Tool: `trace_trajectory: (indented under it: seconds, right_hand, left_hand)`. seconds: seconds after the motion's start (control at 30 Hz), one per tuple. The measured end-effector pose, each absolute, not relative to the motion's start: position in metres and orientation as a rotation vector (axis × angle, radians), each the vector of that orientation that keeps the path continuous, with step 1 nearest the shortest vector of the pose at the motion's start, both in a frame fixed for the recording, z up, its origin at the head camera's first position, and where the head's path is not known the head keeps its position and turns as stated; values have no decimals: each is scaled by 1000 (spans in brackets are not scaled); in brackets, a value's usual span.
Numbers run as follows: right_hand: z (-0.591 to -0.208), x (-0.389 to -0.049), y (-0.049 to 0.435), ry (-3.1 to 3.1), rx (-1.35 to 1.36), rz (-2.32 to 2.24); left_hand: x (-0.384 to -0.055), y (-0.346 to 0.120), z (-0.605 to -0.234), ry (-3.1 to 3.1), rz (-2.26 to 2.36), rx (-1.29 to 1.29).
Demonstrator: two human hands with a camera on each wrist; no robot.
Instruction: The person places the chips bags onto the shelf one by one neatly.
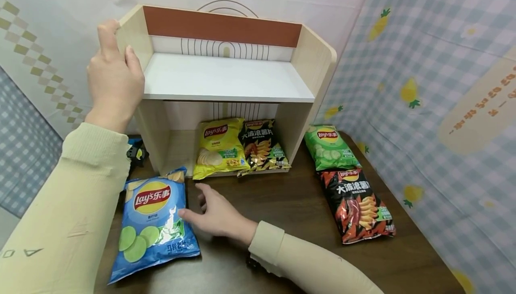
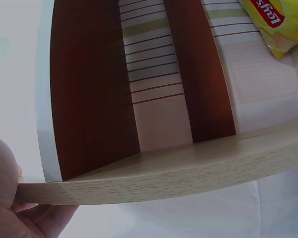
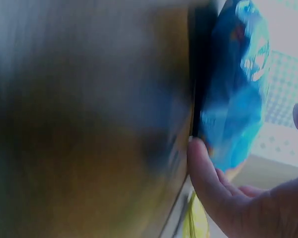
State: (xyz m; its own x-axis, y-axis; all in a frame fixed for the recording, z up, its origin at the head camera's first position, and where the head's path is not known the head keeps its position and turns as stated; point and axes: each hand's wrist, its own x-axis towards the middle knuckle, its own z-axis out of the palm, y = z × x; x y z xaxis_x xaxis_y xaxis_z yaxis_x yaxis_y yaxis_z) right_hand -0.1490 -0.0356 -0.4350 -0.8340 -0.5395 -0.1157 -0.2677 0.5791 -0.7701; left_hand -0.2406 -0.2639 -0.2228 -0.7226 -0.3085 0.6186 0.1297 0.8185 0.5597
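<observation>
A dark wooden tabletop (image 1: 290,204) carries a wooden shelf (image 1: 225,79) and blue (image 1: 155,222), green (image 1: 328,147) and black-red (image 1: 356,204) chip bags

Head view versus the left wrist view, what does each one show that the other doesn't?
Only the head view shows the right hand with its fingers at the blue chip bag, the green bag and red-black bag on the brown table, and the black-yellow bag under the shelf.

Only the left wrist view shows, close up, the thick edge of the side panel.

Both show the left hand gripping the wooden shelf unit and the yellow chip bag.
</observation>
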Motion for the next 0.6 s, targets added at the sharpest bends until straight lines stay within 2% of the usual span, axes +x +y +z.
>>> trace_trajectory:
  seconds: [0.3,0.6]
  right_hand:
    - [-444,-129,-41,2339,-589,-1080]
    - [-452,-121,-44,2264,-553,-1226]
  left_hand:
    - [-240,-265,-222,-2247,-766,126]
    - [-240,-264,-222,-2254,-765,136]
